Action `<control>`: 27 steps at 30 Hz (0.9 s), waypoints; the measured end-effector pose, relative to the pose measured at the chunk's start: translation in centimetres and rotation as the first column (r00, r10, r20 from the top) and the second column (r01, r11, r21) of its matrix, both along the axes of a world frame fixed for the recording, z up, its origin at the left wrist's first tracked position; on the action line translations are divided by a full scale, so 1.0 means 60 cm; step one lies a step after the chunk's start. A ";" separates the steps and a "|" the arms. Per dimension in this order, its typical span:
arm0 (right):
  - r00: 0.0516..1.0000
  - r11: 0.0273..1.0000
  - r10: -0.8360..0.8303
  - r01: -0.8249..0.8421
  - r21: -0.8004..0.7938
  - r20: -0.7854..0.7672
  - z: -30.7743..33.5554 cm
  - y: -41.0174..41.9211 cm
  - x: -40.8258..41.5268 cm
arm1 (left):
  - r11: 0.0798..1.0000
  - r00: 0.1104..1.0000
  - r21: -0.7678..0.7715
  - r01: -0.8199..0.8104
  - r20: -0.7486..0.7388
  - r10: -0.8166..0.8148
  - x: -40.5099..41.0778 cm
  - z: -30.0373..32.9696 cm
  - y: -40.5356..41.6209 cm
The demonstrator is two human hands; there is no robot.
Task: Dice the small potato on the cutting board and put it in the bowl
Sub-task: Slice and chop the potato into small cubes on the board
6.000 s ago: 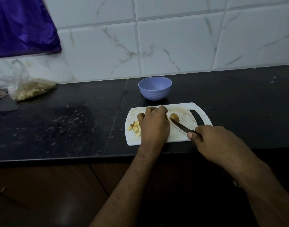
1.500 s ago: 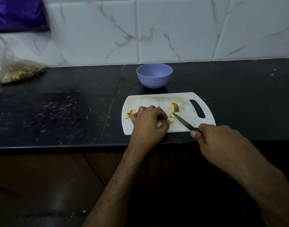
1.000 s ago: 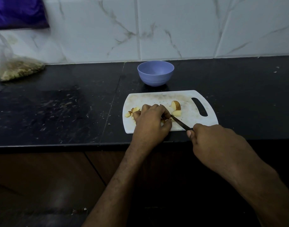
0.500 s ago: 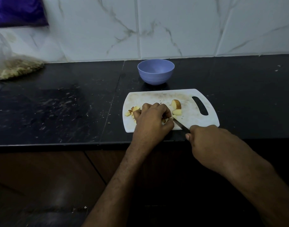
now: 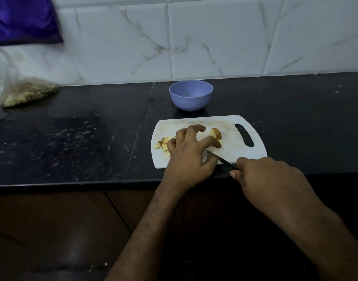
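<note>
A white cutting board (image 5: 232, 151) lies at the counter's front edge. A heap of diced potato pieces (image 5: 162, 146) rests at its left end. A larger potato chunk with skin (image 5: 215, 133) sits mid-board. My left hand (image 5: 189, 155) hovers over the board with fingers spread, the index fingertip touching a piece just below that chunk. My right hand (image 5: 269, 181) grips a dark knife (image 5: 220, 158) whose blade lies low on the board, its tip under my left hand. A purple bowl (image 5: 190, 95) stands just behind the board; its visible inside is bare.
The black counter (image 5: 72, 138) carries crumbs and smears on its left half. A clear plastic bag of beige pieces (image 5: 22, 92) lies at the far left by the tiled wall. A purple cloth (image 5: 22, 19) hangs at the upper left. Below the counter edge are dark cabinet fronts.
My left hand has opened from a curled hold over the potato to spread fingers reaching right toward the chunk. The knife has drawn back toward me and lies lower.
</note>
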State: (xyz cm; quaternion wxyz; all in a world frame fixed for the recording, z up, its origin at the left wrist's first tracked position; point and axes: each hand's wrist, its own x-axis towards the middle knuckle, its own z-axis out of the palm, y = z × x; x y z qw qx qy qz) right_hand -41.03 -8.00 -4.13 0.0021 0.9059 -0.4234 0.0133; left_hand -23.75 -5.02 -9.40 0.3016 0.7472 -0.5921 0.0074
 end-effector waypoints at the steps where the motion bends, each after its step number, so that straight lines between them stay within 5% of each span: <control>1: 1.000 1.000 0.000 0.000 0.012 -0.007 0.002 -0.001 0.000 | 1.000 1.000 0.013 0.001 0.012 -0.001 0.001 -0.001 0.000; 12: 0.994 0.994 -0.097 0.099 0.035 -0.047 0.025 -0.007 -0.031 | 0.928 0.930 -0.062 -0.368 0.006 0.369 -0.010 -0.015 -0.014; 19: 0.982 0.983 -0.183 0.182 0.014 0.057 0.020 -0.024 -0.022 | 0.996 0.995 0.068 -0.054 0.089 0.047 -0.007 -0.008 -0.013; 27: 0.990 0.980 -0.141 0.141 0.141 -0.010 0.017 -0.018 -0.003 | 0.998 0.996 0.024 -0.059 0.072 0.057 -0.003 -0.013 -0.011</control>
